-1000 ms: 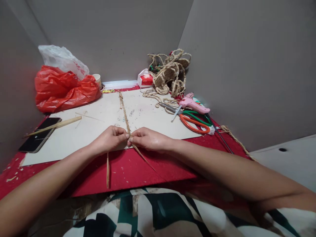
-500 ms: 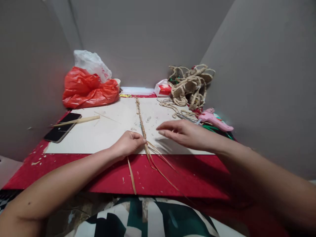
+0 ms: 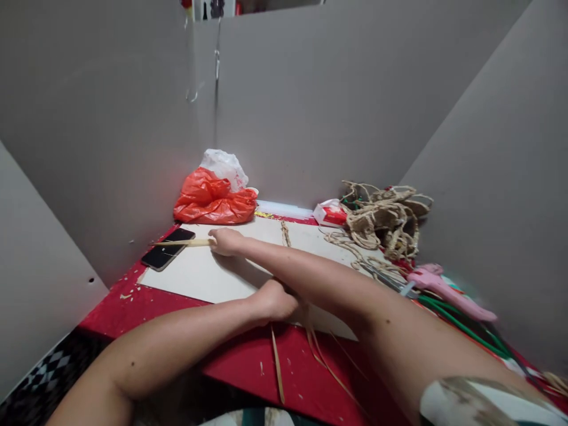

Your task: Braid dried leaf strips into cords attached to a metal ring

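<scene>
My right hand [image 3: 225, 241] reaches across to the far left of the pale board [image 3: 199, 275] and closes on the end of a flat tan strip [image 3: 181, 242] that lies partly over a black phone [image 3: 167, 249]. My left hand [image 3: 276, 300] stays near the board's front edge, fingers closed on the near end of a braided straw cord [image 3: 285, 232]; my right forearm hides most of that cord and the fingers. Loose straw strands [image 3: 278, 367] trail from under my left hand over the red tabletop [image 3: 177, 310].
A red and a white plastic bag [image 3: 213, 195] sit at the back corner. A heap of jute rope [image 3: 384, 219], a small red-white pack [image 3: 329, 214], a pink glue gun [image 3: 437, 284] and green-handled scissors [image 3: 452, 316] lie at the right. Grey partition walls enclose the table.
My right hand left the braid and crossed over my left arm to the tan strip at the far left. The head turned up and left. My left hand stayed on the braid.
</scene>
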Motion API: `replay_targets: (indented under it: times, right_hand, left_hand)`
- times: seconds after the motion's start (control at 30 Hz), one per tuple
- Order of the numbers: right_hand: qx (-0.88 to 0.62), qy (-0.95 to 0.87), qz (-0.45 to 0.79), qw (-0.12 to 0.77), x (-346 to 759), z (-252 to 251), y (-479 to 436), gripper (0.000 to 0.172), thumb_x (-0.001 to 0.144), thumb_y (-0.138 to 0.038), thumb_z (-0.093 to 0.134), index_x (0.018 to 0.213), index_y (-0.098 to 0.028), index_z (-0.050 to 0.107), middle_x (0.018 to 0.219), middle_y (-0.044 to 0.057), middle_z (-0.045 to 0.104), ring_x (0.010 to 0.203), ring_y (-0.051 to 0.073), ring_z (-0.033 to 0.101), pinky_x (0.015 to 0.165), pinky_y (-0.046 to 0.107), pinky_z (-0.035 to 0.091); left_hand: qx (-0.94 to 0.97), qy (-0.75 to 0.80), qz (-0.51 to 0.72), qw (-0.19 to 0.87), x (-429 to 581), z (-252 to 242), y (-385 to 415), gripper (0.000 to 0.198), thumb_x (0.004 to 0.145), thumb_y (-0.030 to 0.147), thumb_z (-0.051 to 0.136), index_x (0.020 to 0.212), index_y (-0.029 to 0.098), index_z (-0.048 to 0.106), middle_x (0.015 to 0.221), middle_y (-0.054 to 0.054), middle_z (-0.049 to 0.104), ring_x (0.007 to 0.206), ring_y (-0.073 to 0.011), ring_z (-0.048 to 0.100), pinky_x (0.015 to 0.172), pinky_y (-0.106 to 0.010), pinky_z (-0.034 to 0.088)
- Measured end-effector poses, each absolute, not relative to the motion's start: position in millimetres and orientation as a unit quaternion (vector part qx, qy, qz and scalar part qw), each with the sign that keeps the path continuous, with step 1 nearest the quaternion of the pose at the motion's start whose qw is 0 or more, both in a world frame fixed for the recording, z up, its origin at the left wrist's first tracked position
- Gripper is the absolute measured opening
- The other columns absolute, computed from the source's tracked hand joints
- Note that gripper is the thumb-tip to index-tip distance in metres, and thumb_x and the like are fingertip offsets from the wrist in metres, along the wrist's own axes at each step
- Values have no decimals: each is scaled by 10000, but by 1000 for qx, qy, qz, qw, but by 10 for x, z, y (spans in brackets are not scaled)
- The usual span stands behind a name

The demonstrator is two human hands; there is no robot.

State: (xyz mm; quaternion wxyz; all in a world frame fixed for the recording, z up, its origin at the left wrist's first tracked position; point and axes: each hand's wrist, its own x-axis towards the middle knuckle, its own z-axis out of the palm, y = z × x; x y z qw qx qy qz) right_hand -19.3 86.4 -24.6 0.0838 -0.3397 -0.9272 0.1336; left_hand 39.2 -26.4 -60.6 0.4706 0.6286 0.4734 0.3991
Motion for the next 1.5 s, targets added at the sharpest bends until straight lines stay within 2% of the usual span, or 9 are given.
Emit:
replay_targets:
  times: [0.1,0.23,0.37,0.43,0.53,0.73,1.0,1.2,1.5]
  right_hand:
    - [-334,-927,138,97,-293,-301,946,209,720,-154,578,894,-152,695,963,136,695,892,265,644,754,330,468]
    - [-329,-915,176,154,-103,-175,996,269,771,-130,500,972,-141,678,973,100,697,870,198,654,731,264,483]
    - [-313,-851,344,244,431,59,869,299,860,-210,395,997,-114,643,997,99,689,718,127,661,552,199,490]
    - [-301,-769,469,314,788,155,724,305,861,-309,435,870,-90,646,961,138,690,662,138,651,492,209,477]
    - [-306,-694,547,356,1334,226,450,329,816,-395,545,881,-91,654,879,132,699,608,122,618,471,203,445]
    - [-300,-671,618,279,2066,106,-55,596,725,-277,702,1256,-179,450,633,-39,625,506,65,503,478,169,357]
    - [-360,-654,626,227,2200,-207,-365,230,718,-308,666,757,-140,514,577,-66,495,482,43,418,455,167,317]
    - [-397,-638,623,217,2151,-406,-410,193,726,-254,627,698,-167,457,461,-96,437,366,46,402,371,164,296]
    - [-403,-632,618,237,2062,-411,-459,240,812,-252,542,603,-153,475,495,-38,559,333,40,446,340,158,320]
  left_hand:
    - [645,430,453,441,395,-628,-259,312,731,219,569,1012,160,691,1072,-91,668,1035,-247,550,858,-314,451]
    - [621,476,381,494,400,-681,-221,207,671,170,580,819,100,706,792,-64,672,725,-178,560,666,-283,461]
    - [601,515,338,509,395,-672,-209,179,688,208,568,541,116,612,461,41,427,471,-76,328,501,-234,319]
    - [606,515,335,506,390,-645,-213,206,696,235,573,528,120,604,444,51,384,461,-68,283,495,-234,286]
    - [621,490,344,507,383,-615,-219,171,692,247,587,677,109,687,538,18,514,507,-80,363,530,-233,310]
    - [602,491,326,539,369,-586,-246,294,705,382,610,695,98,684,462,35,446,427,-51,253,445,-218,184]
    - [527,487,365,593,445,-504,-345,185,684,267,614,568,125,587,527,-1,577,456,-66,464,474,-184,320]
    - [511,495,412,569,478,-515,-350,228,685,342,659,623,129,607,530,10,577,460,-72,462,485,-202,356]
    - [557,488,431,516,533,-618,-360,240,758,351,600,662,132,585,535,14,569,463,-77,473,478,-205,366]
